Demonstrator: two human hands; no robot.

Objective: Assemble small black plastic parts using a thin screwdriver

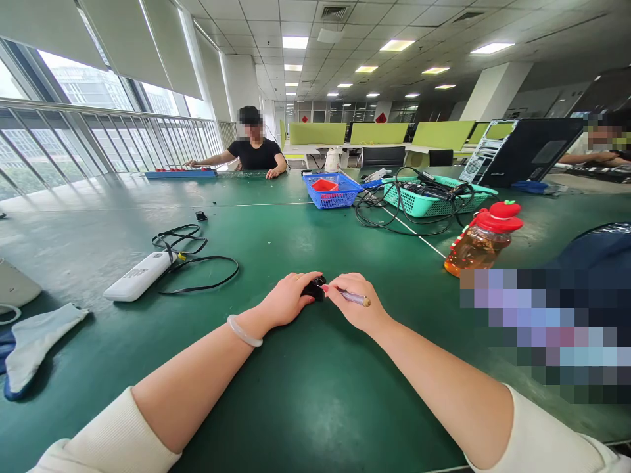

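Note:
My left hand (288, 299), with a pale bangle at its wrist, is closed around a small black object (314, 289) at the middle of the green table (305, 387). Fingers cover much of that object, so its kind does not show. A slim pen-like tool (355, 299) with a pale shaft and a gold-coloured end is pinched in my right hand (359, 297). Its tip side points left toward the black object, and my right fingertips are close beside it. Whether the tip touches the object cannot be made out.
Left lie a white power bank-like box (140, 276), a black cable (217, 289) and a glove (44, 341). Beyond are a blue basket (332, 200) and a green basket (419, 207) of cables. Right stands a red-lidded bottle (480, 246). A person (254, 154) sits opposite.

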